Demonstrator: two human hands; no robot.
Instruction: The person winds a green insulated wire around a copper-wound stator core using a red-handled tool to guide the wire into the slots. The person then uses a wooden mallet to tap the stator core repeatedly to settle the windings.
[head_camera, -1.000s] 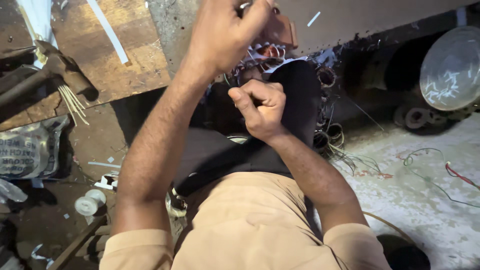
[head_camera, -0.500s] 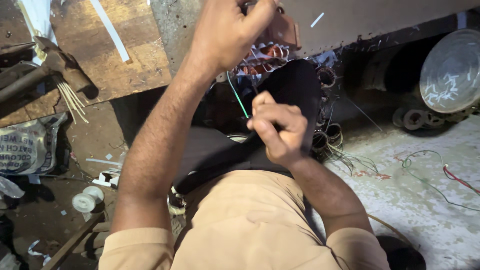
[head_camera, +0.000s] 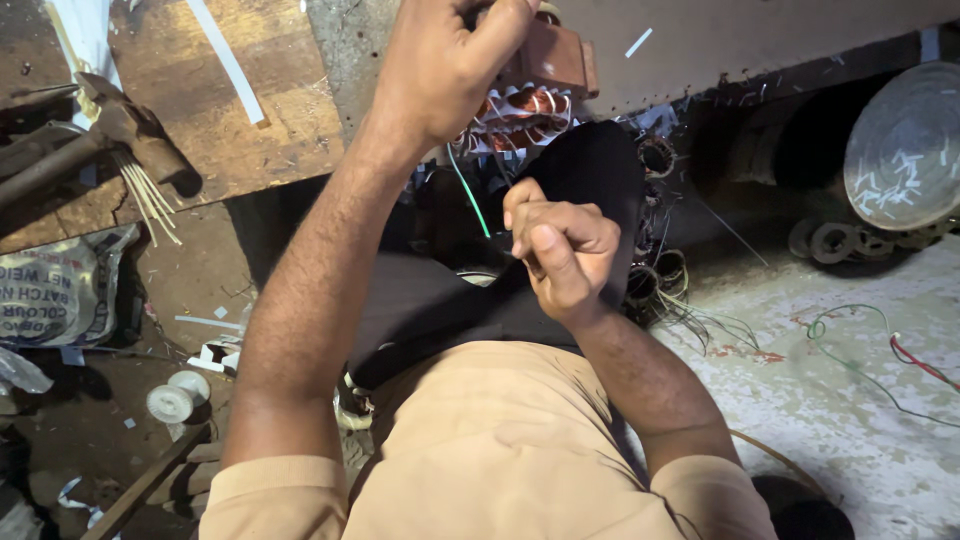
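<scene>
My left hand (head_camera: 440, 60) is raised at the top of the view, closed in a fist around a small tool whose tip peeks out above the fingers. Just beneath it sits a motor winding of copper coils (head_camera: 520, 112) with a brown block (head_camera: 560, 58) beside it. A thin green wire (head_camera: 468, 190) runs from under the left hand down to my right hand (head_camera: 560, 250), which is closed on its lower end in front of a dark cloth (head_camera: 590, 170). The wire hangs taut between the two hands.
A hammer (head_camera: 120, 125) and thin sticks lie on a wooden board (head_camera: 250, 150) at the left. A printed bag (head_camera: 60, 295) and white spools (head_camera: 175, 395) sit lower left. Small wire coils (head_camera: 660, 270), loose green and red wires (head_camera: 860, 350) and a round metal dish (head_camera: 900, 150) are at the right.
My right hand has moved down and toward my body, drawing the green wire out from the winding. The left hand has stayed at the top.
</scene>
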